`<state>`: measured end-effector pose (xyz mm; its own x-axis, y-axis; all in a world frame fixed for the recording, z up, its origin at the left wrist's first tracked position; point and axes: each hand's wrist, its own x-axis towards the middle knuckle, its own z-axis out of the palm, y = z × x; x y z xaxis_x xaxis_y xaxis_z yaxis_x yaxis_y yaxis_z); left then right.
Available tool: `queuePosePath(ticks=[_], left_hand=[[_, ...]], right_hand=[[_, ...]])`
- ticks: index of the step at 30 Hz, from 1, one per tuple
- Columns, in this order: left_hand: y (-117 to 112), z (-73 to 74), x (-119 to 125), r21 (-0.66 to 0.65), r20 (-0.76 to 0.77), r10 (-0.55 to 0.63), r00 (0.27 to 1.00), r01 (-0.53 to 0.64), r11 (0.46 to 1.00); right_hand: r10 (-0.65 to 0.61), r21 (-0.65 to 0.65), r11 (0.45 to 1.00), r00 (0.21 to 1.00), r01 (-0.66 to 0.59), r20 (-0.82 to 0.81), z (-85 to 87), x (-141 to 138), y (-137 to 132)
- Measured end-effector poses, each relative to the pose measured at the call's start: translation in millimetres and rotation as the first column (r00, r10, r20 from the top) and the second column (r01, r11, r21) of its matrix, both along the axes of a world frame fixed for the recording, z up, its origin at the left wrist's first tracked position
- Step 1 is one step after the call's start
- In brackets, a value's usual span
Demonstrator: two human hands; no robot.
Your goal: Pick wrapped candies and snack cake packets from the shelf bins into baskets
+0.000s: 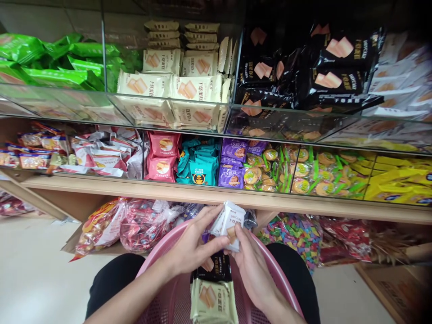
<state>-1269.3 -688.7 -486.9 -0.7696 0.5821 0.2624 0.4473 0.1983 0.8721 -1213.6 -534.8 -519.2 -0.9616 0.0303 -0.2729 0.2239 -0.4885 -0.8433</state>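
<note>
My left hand (199, 243) and my right hand (249, 256) are closed around small white dry cake packets (233, 220), held together above a pink plastic basket (153, 254). The front packet is tilted, with a cake picture at its lower end. Inside the basket, below my hands, lie black dry cake packets (216, 270) and a cream dry cake packet (212, 299) nearer to me. A bit of purple packaging shows behind my left fingers; the rest of it is hidden.
Ahead, the upper shelf holds green packets (64, 63), cream packets (195, 87), black packets (334, 72) and white packets (401, 72) behind a clear front strip. Red packets (162, 157), teal packets (202, 166) and yellow packets (401, 184) fill lower compartments. Bagged candy (145, 225) lies underneath.
</note>
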Motion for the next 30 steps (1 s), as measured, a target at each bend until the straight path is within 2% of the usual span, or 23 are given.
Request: queuePosePath(ticks=[3,7,10,14,18,21,23,25,28,30], left_hand=[[-6,-5.1,-4,0.016,-0.027,-0.060,0.998,0.061,0.998],[-10,-6.3,-7,-0.047,-0.055,-0.118,0.991,0.116,0.992],[-9,-5.3,-6,-0.098,-0.071,-0.168,0.983,0.161,0.982],[-8,-7.2,-2,-0.164,-0.087,-0.198,0.976,0.182,0.970],[-10,-6.2,-3,-0.100,-0.064,-0.157,0.985,0.150,0.984],[-14,-1.6,-11,-0.095,-0.054,0.034,0.998,-0.040,0.995],[-17,0.5,-19,-0.175,-0.104,0.169,0.980,-0.185,0.967],[-20,-0.5,-28,-0.274,-0.166,0.247,0.955,-0.285,0.919],[-25,-9.2,-37,-0.409,-0.216,0.258,0.942,-0.328,0.852],[-28,-18.0,-40,-0.482,-0.214,0.207,0.955,-0.287,0.828]], right_hand=[[0.019,-0.155,0.988,1.000,-0.020,-0.008,10.1,-2,1],[0.136,-0.327,0.935,0.990,-0.136,-0.022,17.0,-1,1],[0.185,-0.385,0.906,0.983,-0.176,-0.014,15.7,1,0],[0.192,-0.401,0.898,0.981,-0.179,-0.007,15.2,3,-1],[0.164,-0.351,0.924,0.986,-0.152,0.006,22.0,1,7],[0.114,-0.251,0.962,0.993,-0.107,0.013,25.4,3,23],[0.088,-0.174,0.982,0.995,-0.080,0.041,24.0,9,37],[0.068,-0.096,0.994,0.994,-0.060,0.089,20.1,20,49],[0.069,0.030,0.997,0.982,-0.075,0.176,12.5,40,60],[0.092,0.102,0.988,0.967,-0.119,0.235,7.6,51,63]])
